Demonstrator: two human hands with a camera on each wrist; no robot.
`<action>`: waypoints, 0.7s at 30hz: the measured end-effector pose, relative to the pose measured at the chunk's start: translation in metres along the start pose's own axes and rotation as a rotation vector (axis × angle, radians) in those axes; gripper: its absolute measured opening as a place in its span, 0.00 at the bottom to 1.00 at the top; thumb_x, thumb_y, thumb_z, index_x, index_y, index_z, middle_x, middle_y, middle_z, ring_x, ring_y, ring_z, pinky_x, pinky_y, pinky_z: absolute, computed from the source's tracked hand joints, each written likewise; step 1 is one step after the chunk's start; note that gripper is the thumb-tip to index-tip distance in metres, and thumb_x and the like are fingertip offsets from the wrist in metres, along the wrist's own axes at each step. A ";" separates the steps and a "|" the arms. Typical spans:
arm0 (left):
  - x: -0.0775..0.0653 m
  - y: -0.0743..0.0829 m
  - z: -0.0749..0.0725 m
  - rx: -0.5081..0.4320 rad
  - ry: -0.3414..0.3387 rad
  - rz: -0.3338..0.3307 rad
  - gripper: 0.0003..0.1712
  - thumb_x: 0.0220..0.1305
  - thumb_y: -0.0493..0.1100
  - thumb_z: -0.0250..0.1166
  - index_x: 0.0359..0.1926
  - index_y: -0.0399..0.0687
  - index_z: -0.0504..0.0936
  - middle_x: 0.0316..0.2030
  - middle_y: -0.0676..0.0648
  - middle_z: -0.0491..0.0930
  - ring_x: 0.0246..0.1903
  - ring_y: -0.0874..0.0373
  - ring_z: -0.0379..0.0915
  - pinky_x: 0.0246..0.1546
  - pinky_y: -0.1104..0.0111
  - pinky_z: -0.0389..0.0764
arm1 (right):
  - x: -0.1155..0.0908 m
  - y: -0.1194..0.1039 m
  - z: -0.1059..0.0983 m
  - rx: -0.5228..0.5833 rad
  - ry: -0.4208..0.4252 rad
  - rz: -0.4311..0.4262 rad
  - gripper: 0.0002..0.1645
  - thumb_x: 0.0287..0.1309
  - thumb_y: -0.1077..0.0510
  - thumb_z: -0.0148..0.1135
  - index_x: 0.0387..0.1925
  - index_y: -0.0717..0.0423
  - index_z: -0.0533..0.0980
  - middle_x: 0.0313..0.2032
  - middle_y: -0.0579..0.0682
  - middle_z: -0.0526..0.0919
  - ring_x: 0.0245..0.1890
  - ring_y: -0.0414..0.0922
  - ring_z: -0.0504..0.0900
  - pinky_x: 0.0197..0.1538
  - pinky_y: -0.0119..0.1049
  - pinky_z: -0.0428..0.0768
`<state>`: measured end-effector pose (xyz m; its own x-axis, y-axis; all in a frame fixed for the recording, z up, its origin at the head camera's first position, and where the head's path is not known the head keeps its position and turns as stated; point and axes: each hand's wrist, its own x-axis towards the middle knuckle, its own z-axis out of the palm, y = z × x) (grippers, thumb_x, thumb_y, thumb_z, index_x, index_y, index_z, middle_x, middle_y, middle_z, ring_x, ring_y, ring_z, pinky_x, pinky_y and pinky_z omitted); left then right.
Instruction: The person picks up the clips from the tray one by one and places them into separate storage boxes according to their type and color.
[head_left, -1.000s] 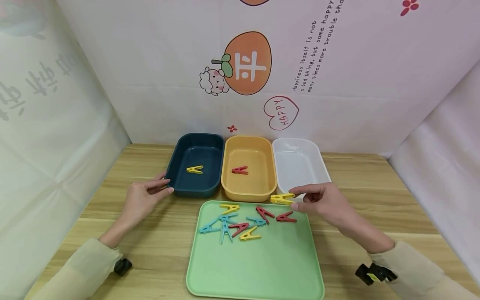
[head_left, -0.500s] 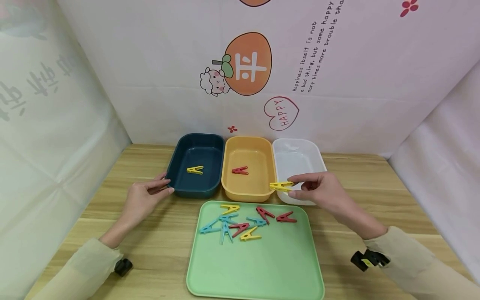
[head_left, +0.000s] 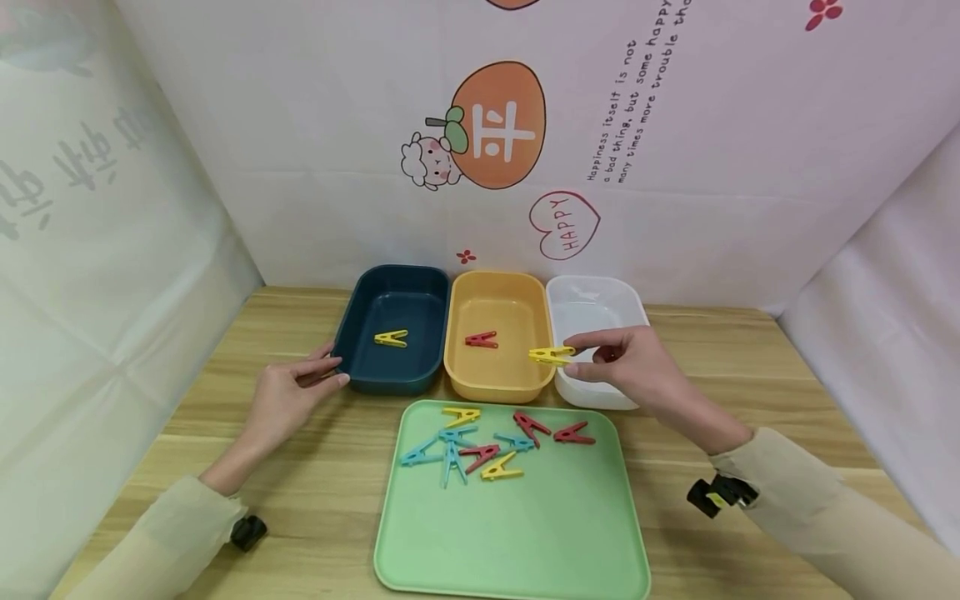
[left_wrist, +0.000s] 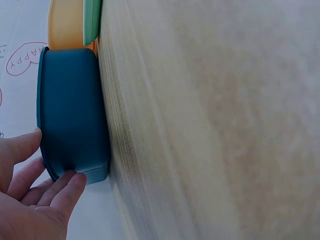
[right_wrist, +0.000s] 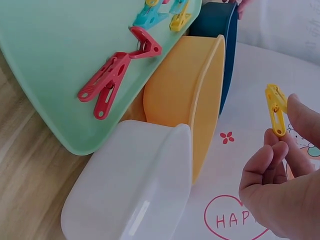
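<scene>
My right hand (head_left: pixel 637 358) pinches a yellow clothespin (head_left: pixel 551 356) by its handle ends, between thumb and fingertips. The clothespin hangs over the adjoining rims of the yellow bin (head_left: pixel 495 393) and the white bin (head_left: pixel 600 398). In the right wrist view the same clothespin (right_wrist: pixel 276 110) shows well apart from the bins. At the far left, my left hand (head_left: pixel 281 408) touches the outside of the dark blue bin (head_left: pixel 390 385) with lightly bent fingers. Up close in the left wrist view, its fingertips (left_wrist: pixel 75 182) lie at the corner of that bin.
A green tray (head_left: pixel 517 542) in front of the bins bears several blue, red and yellow clothespins. One yellow clothespin (head_left: pixel 391 338) lies in the dark blue bin, one red clothespin (head_left: pixel 481 339) in the yellow bin. A printed white cloth (head_left: pixel 337 208) hangs behind.
My right hand has moved left and away from me with the yellow clothespin, from the tray's far edge to over the bins. The left hand stays put.
</scene>
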<state>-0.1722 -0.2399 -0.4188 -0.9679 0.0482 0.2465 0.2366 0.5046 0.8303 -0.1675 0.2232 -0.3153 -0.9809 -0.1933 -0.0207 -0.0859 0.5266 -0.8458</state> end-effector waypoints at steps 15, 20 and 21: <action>0.002 0.001 -0.001 0.025 -0.001 0.003 0.21 0.69 0.39 0.74 0.57 0.29 0.86 0.67 0.36 0.76 0.59 0.40 0.81 0.44 0.82 0.80 | 0.020 -0.014 0.010 -0.024 -0.001 -0.016 0.20 0.58 0.58 0.80 0.52 0.58 0.89 0.25 0.50 0.72 0.29 0.45 0.67 0.28 0.32 0.64; 0.001 0.000 -0.001 0.032 -0.001 0.012 0.20 0.69 0.39 0.74 0.56 0.29 0.86 0.67 0.36 0.76 0.58 0.41 0.81 0.44 0.82 0.80 | 0.027 -0.018 0.018 0.006 0.000 -0.031 0.21 0.59 0.57 0.80 0.53 0.58 0.88 0.24 0.48 0.70 0.28 0.45 0.67 0.28 0.31 0.62; 0.001 0.000 0.000 0.031 -0.001 0.014 0.20 0.69 0.39 0.74 0.56 0.29 0.86 0.67 0.36 0.76 0.58 0.41 0.81 0.44 0.82 0.80 | 0.029 -0.019 0.019 0.007 0.002 -0.036 0.21 0.59 0.57 0.80 0.53 0.58 0.88 0.23 0.48 0.69 0.28 0.45 0.66 0.28 0.31 0.61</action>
<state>-0.1735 -0.2402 -0.4182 -0.9648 0.0561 0.2571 0.2469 0.5307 0.8108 -0.1908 0.1918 -0.3104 -0.9776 -0.2100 0.0108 -0.1196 0.5132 -0.8499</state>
